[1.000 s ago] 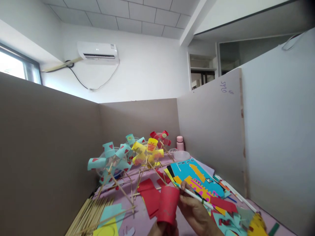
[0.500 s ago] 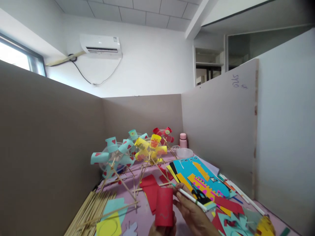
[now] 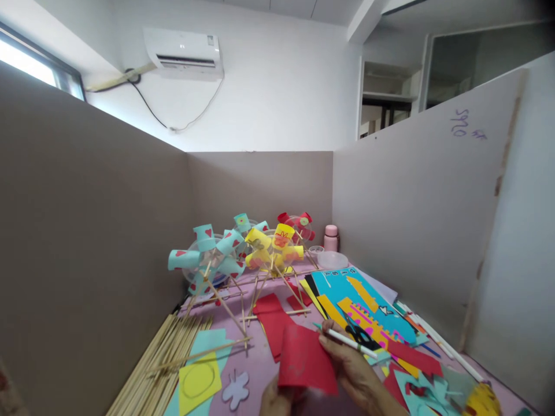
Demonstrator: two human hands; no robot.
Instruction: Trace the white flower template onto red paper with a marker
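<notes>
Low in the head view, a curved sheet of red paper (image 3: 306, 358) is between my hands, with faint pencil-like marks on its face. My left hand (image 3: 276, 397) is closed on its lower left edge; some fingers are hidden behind it. At the right edge, my right hand (image 3: 353, 367) grips the paper and also holds a white marker (image 3: 347, 337) with a green tip, slanting across the fingers. Flat red paper pieces (image 3: 272, 320) lie just beyond. A purple butterfly cutout (image 3: 236, 390) is left of my left hand, near a yellow square with a drawn circle (image 3: 200, 381).
Windmill-like models in blue (image 3: 208, 260), yellow (image 3: 274, 248) and red (image 3: 299, 222) stand behind on sticks. Bamboo sticks (image 3: 151, 364) lie left. Coloured sheets (image 3: 364, 300), scissors (image 3: 359, 332) and scraps (image 3: 427, 387) cover the right. A pink bottle (image 3: 330, 238) stands at the back.
The red paper was rolled into a narrow tube and is now spread wider, its right edge drawn rightward by my right hand. The camera view has shifted slightly.
</notes>
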